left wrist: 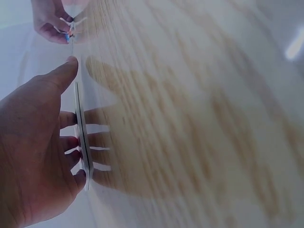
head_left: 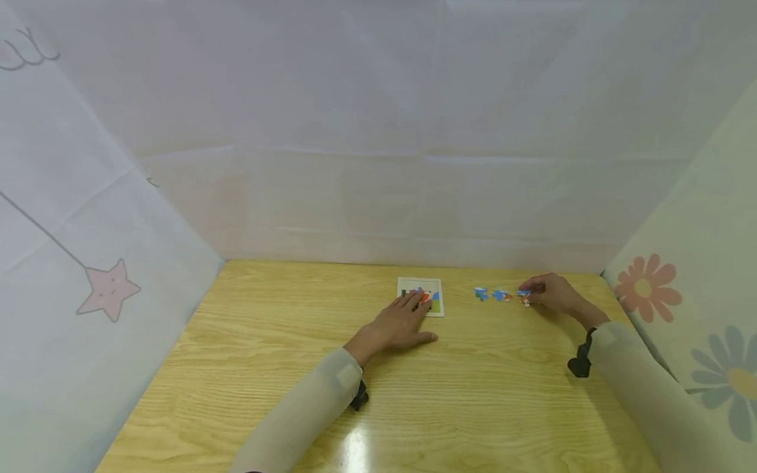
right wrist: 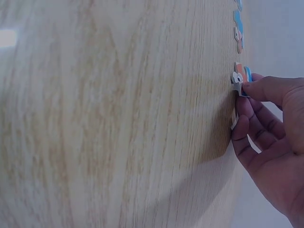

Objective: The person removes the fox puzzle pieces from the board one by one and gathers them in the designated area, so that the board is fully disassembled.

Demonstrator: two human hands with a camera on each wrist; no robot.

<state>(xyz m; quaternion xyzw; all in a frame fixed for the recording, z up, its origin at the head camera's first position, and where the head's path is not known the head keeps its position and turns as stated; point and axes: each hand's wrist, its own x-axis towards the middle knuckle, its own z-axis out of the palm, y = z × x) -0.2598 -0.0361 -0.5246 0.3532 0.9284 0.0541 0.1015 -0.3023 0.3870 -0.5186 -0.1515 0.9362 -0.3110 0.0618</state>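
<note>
A small white-framed puzzle board [head_left: 435,286] lies flat at the far middle of the wooden table [head_left: 248,341]. My left hand [head_left: 414,303] rests on it with straight fingers pressing a colourful piece in the frame. In the left wrist view the board [left wrist: 79,107] shows edge-on under the left hand [left wrist: 66,119]. To the right, my right hand [head_left: 528,295] pinches a blue, orange and white puzzle piece [head_left: 523,295] against the table. The right wrist view shows the thumb and fingers of the right hand [right wrist: 244,102] on that piece [right wrist: 239,77].
Two loose blue puzzle pieces [head_left: 481,293] [head_left: 501,295] lie in a row between the board and my right hand. White cloth walls close in the table at the back and sides, with a star print [head_left: 108,289] left and flowers [head_left: 646,288] right.
</note>
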